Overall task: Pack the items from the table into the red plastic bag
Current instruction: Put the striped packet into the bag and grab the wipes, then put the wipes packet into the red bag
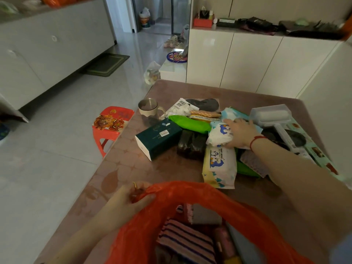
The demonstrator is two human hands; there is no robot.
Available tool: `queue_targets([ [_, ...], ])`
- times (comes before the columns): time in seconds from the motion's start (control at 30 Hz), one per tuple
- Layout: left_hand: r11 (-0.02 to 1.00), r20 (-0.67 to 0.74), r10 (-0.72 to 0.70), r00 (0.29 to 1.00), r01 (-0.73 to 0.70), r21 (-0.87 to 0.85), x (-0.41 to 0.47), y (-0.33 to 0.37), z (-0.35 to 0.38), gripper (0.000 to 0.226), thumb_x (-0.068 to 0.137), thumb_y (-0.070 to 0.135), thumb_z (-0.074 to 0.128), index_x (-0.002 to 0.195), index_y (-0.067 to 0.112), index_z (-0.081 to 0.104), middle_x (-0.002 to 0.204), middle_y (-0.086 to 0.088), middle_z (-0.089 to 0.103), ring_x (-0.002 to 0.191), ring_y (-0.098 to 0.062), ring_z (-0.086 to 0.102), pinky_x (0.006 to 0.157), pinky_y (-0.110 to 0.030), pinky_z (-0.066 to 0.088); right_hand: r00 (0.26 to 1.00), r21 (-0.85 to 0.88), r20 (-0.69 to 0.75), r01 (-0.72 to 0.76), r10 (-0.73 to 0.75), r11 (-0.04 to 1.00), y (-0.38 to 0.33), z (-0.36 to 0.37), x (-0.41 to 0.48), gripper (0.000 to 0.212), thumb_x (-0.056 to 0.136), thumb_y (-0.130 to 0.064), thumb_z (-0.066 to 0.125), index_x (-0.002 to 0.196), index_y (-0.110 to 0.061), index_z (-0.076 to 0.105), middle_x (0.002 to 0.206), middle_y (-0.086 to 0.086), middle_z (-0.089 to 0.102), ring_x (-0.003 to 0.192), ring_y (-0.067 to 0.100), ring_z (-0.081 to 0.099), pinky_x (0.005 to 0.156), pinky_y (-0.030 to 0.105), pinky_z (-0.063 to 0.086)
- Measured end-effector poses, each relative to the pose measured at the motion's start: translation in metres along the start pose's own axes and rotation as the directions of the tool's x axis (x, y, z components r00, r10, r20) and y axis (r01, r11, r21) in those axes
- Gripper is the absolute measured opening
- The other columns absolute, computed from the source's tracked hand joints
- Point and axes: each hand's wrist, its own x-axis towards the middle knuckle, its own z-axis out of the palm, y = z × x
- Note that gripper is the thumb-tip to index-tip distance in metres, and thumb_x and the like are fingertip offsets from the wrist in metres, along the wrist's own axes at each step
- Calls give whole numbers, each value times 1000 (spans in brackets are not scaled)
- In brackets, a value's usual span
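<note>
While the left grip (133, 199) pinches the rim of the red plastic bag (190, 189) at about nine o'clock on its mouth, the bag sits at the six o'clock edge of the worktop (133, 164), gaping toward the person. A striped cloth (186, 242) and a few other soft things already lie inside.

From where I stand, the right grip (240, 134) is stretched out to the heap at roughly one o'clock from the bag. Its fingers are spread over a white wipes pack (219, 136) and the thumb is tucked against the near edge, so it is clamped on that pack. A second wipes pack (219, 166) lies just beside it on the six o'clock side. A dark green box (158, 138) and a black packet (190, 143) lie toward nine o'clock, with a metal mug (147, 107) farther off at eleven.

I'd judge the held pack soft and squashy, with some heft for its size and a slick film wrapper. Taking it across its width, fingers above and thumb below, looks safer than tugging a corner. The bag is thin and floppy, and its mouth would likely sag shut if the pinch let go.
</note>
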Motion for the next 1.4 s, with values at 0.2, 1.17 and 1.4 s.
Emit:
queue_targets([
  [0.2,998,17,29,999,-30,60,0,-6,0,23,85,18,62,65,29,63,67,21,70,63,2,66,56,-8,46,953,236,-284,-40,109,971,-2,-5,-29,74,73,-41,69,135,-18,37,127,14,52,117,33,49,99,45,36],
  [1.17,965,-42,-42,998,52,255,-44,7,8,38,80,41,65,110,23,50,99,8,58,88,-14,59,75,-23,46,890,433,-385,-60,245,900,-93,50,-295,85,75,-50,64,145,-31,19,153,9,23,139,33,25,108,56,25],
  [1.4,920,28,-181,983,159,357,-46,-25,0,9,90,13,54,88,15,62,89,-5,67,78,-18,61,79,-29,50,877,834,-53,-224,477,504,-34,97,-316,25,86,4,54,108,-3,65,109,18,67,105,31,61,85,26,36],
])
